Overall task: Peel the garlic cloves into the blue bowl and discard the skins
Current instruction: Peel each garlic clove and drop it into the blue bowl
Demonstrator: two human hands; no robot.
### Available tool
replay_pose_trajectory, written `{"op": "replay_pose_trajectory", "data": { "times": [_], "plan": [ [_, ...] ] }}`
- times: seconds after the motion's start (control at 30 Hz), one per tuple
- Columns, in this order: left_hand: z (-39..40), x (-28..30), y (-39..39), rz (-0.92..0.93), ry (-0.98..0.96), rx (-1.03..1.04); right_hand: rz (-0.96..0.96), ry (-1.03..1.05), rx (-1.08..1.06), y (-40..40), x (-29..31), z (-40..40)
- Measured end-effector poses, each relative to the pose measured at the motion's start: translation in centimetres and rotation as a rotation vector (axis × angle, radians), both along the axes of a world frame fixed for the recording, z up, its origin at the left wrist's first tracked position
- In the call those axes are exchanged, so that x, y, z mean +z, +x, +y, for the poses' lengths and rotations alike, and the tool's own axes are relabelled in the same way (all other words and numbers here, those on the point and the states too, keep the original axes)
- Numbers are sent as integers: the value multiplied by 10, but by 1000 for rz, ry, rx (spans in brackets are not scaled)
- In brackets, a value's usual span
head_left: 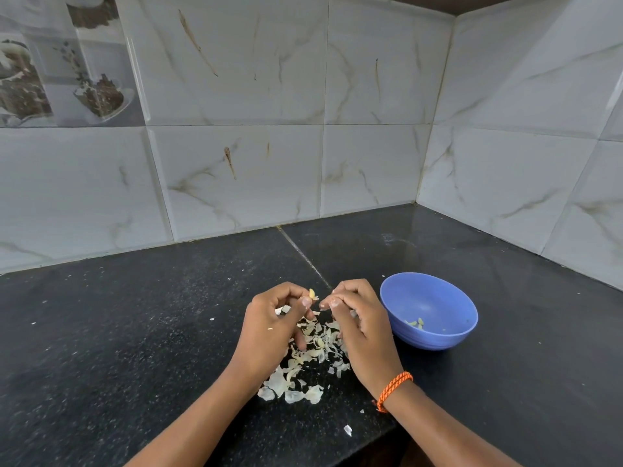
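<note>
A person's left hand (274, 320) pinches a small garlic clove (312, 293) between thumb and curled fingers above a black counter (135, 332); the right hand (357, 318), an orange cord bracelet (392, 389) at its wrist, curls its fingertips just beside the clove, what they hold too small to tell; loose garlic skins (303, 358) lie heaped near the counter's front edge beneath both hands; the blue bowl (435, 298), holding a few peeled cloves (416, 322), sits just right of them, toward the tiled back corner.
</note>
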State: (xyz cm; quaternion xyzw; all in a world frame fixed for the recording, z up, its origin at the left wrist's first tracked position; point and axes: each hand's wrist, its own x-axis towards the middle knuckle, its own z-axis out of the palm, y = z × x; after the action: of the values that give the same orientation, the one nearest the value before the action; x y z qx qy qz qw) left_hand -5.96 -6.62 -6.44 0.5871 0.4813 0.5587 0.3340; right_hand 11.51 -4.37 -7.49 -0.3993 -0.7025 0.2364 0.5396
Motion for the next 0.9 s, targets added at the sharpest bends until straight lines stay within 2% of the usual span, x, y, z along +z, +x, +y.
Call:
{"op": "replay_pose_trajectory", "data": {
  "times": [0.3,0.47,0.6,0.7,0.8,0.9],
  "plan": [
    [1,-7,-1,322,140,54,0,30,-48,0,4,-1],
    [3,-10,-3,431,172,111,-48,54,-71,1,2,2],
    [1,-6,-4,609,237,186,30,-7,13,2,0,1],
    [1,-6,-5,694,243,214,7,-16,52,1,0,1],
    [1,-5,-4,632,220,191,4,-13,29,2,-1,3],
    [0,-2,-1,347,136,60,45,-24,35,2,2,1]
  ]
}}
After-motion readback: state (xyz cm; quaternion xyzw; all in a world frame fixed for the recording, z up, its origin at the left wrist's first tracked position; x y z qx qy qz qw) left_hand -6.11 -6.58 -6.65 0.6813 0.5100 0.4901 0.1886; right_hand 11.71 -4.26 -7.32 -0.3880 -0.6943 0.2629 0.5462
